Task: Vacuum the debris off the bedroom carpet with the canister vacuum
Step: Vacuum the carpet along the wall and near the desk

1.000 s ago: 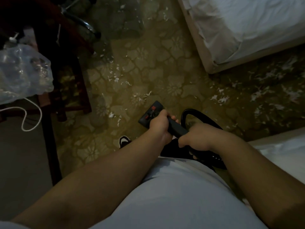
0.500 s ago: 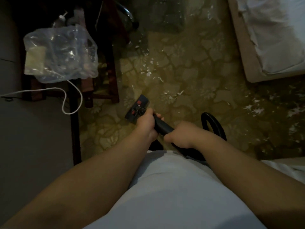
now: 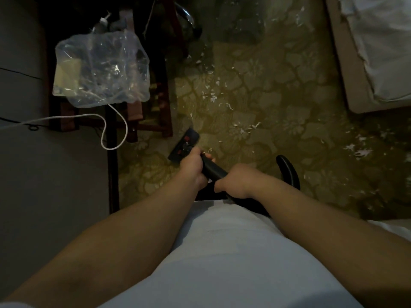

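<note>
Both of my hands hold the black vacuum wand (image 3: 213, 170). My left hand (image 3: 193, 167) grips it lower down, just behind the black floor nozzle (image 3: 184, 146) with its red marks. My right hand (image 3: 235, 181) grips the wand higher up. The nozzle sits on the olive floral carpet (image 3: 278, 121) near the dark table's leg. The black hose (image 3: 289, 174) loops out behind my right wrist. White paper shreds (image 3: 211, 97) lie scattered ahead of the nozzle, and more shreds (image 3: 358, 150) lie to the right. The canister itself is not visible.
A dark wooden table (image 3: 165, 90) stands at the left with a clear plastic bag (image 3: 100, 70) on it. A white cable (image 3: 111, 130) hangs off its edge. A bed corner (image 3: 364, 63) fills the upper right, and white bedding (image 3: 395, 227) shows at the right edge.
The view has swung left, bringing the table and bag further in and pushing the bed to the edge. The nozzle now lies closer to the table leg. Both hands keep their grip.
</note>
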`<state>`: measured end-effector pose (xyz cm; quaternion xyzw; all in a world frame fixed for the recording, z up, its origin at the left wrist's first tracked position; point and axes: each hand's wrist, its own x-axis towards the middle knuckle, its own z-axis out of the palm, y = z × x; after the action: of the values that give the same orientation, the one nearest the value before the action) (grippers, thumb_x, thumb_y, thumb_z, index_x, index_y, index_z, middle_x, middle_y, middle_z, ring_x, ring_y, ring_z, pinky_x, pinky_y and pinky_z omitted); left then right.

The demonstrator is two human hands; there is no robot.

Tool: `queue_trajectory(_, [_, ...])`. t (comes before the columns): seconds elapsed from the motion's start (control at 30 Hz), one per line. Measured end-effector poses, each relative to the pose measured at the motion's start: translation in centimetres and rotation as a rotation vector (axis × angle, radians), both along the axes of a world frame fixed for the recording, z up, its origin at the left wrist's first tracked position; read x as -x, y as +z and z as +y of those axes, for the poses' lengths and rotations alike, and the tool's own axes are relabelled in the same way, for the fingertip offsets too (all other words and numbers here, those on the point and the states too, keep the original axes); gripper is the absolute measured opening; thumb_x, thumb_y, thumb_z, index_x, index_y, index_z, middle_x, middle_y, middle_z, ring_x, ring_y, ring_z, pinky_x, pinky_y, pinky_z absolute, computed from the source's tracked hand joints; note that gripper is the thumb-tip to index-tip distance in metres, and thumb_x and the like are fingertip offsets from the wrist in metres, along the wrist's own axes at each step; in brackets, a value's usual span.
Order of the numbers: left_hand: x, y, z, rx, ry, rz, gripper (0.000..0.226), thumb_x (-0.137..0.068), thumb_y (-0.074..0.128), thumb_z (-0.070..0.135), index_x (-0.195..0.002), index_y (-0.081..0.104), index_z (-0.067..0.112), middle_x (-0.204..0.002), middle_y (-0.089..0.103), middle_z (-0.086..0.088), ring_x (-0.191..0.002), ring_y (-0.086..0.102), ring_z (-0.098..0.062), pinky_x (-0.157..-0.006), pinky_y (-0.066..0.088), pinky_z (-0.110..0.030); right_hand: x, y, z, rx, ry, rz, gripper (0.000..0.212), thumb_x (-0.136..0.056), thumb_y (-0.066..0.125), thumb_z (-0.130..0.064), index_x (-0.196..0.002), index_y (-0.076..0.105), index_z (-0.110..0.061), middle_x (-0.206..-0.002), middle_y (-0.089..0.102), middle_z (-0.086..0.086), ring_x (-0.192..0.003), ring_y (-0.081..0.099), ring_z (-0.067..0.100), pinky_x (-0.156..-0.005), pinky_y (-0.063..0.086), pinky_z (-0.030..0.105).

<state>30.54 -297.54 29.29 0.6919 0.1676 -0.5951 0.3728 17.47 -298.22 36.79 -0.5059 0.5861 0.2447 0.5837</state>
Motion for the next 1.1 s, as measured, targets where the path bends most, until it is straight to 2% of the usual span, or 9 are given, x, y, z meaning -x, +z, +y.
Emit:
queue_trajectory(0.17, [5.9,-0.9,1.1,0.009,-0.024,0.057,0.012,-0.096,0.06,0.016,-0.104,0.057,0.008,-0.062,0.051,-0.002,-0.058,0.049,-0.016,-0.059,0.049,-0.031,5.8,-0.2,1.6,0.023,0.011,0.015,0.028,-0.088,0.076,-0.037,-0.082,0.055,-0.019,-0.091,0.065,0.007,-0.082,0.066,0.023,-0.076,0.057,0.035])
queue_trajectory(0.27, [11.8,-1.3,2.1,0.013,-0.057,0.092,0.007,-0.096,0.059,0.015,-0.096,0.056,0.009,-0.063,0.051,-0.002,-0.058,0.05,-0.017,-0.058,0.049,-0.032,11.9,-0.2,2.8,0.009,-0.018,0.025,0.026,-0.091,0.074,-0.037,-0.087,0.057,-0.018,-0.09,0.065,0.005,-0.077,0.063,0.02,-0.063,0.05,0.03])
queue_trajectory(0.33, [16.7,-1.2,3.1,-0.003,-0.08,0.101,0.008,-0.096,0.059,0.013,-0.09,0.055,0.009,-0.063,0.052,-0.003,-0.058,0.05,-0.018,-0.059,0.05,-0.033,16.7,-0.1,3.8,-0.01,-0.036,0.034,0.024,-0.091,0.073,-0.037,-0.091,0.059,-0.017,-0.09,0.065,0.006,-0.076,0.063,0.021,-0.061,0.047,0.029])
queue_trajectory(0.53, [30.2,-0.3,6.4,-0.015,-0.125,0.157,0.008,-0.098,0.057,0.014,-0.092,0.055,0.009,-0.07,0.052,-0.004,-0.062,0.051,-0.018,-0.064,0.051,-0.034,29.8,1.5,7.0,-0.055,-0.046,0.068,0.026,-0.092,0.074,-0.036,-0.089,0.058,-0.016,-0.096,0.07,0.011,-0.082,0.07,0.027,-0.071,0.054,0.033])
queue_trajectory(0.77, [38.7,0.5,8.9,-0.02,-0.211,0.284,0.011,-0.099,0.055,0.018,-0.106,0.052,0.01,-0.068,0.049,-0.002,-0.062,0.048,-0.017,-0.059,0.047,-0.032,38.0,4.3,8.9,-0.113,-0.053,0.117,0.024,-0.093,0.073,-0.033,-0.097,0.068,-0.01,-0.098,0.077,0.016,-0.091,0.077,0.033,-0.086,0.061,0.042])
queue_trajectory(0.93, [40.1,0.5,11.0,-0.018,-0.186,0.314,0.01,-0.098,0.056,0.018,-0.102,0.055,0.009,-0.065,0.051,-0.003,-0.06,0.049,-0.017,-0.056,0.047,-0.032,39.6,4.7,11.3,-0.105,-0.054,0.13,0.023,-0.09,0.077,-0.03,-0.095,0.067,-0.01,-0.094,0.076,0.016,-0.081,0.075,0.032,-0.076,0.06,0.038])
queue_trajectory(1.1, [37.7,0.8,13.5,0.012,-0.097,0.315,0.011,-0.097,0.057,0.02,-0.101,0.052,0.011,-0.066,0.051,-0.002,-0.06,0.05,-0.017,-0.056,0.048,-0.033,37.5,4.6,12.8,-0.106,-0.019,0.125,0.026,-0.09,0.077,-0.028,-0.102,0.068,-0.007,-0.087,0.076,0.015,-0.065,0.072,0.027,-0.062,0.058,0.032])
